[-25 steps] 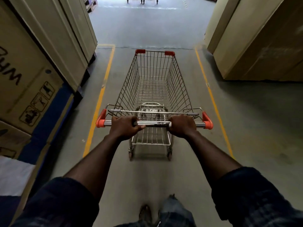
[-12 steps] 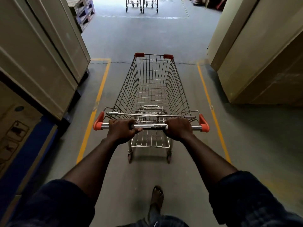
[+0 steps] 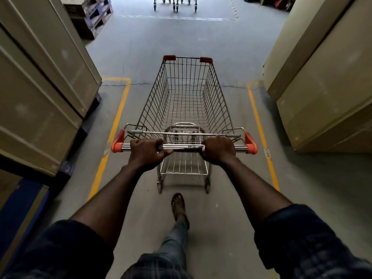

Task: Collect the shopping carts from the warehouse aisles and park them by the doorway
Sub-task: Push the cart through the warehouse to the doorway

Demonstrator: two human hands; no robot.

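Fingers first: your left hand (image 3: 146, 153) is clenched right round the chrome handle bar (image 3: 182, 147) of the silver wire shopping cart (image 3: 181, 109), knuckles up, thumb lying along the bar toward the middle. Your right hand (image 3: 218, 151) grips the same bar, fingers curled over the top, no slack showing. Both hands sit inside the orange plastic end caps (image 3: 117, 144).

Cart's long axis runs straight away from you, narrow front end pointing down the aisle at the open floor. It sits between the two yellow painted floor lines (image 3: 112, 133), roughly centred and parallel to them, with floor showing on both sides.

For room: tall beige cardboard boxes (image 3: 40, 87) wall you in on the left and more on the right, all outside the yellow lines and well apart from the basket. Ahead the grey concrete floor (image 3: 201, 37) widens out. A stack of wooden pallets (image 3: 90, 15) sits far left, and a row of parked carts (image 3: 175, 2) stands at the far end, only lower frames and wheels in view. Your sandalled foot (image 3: 178, 204) is just behind the rear wheels.
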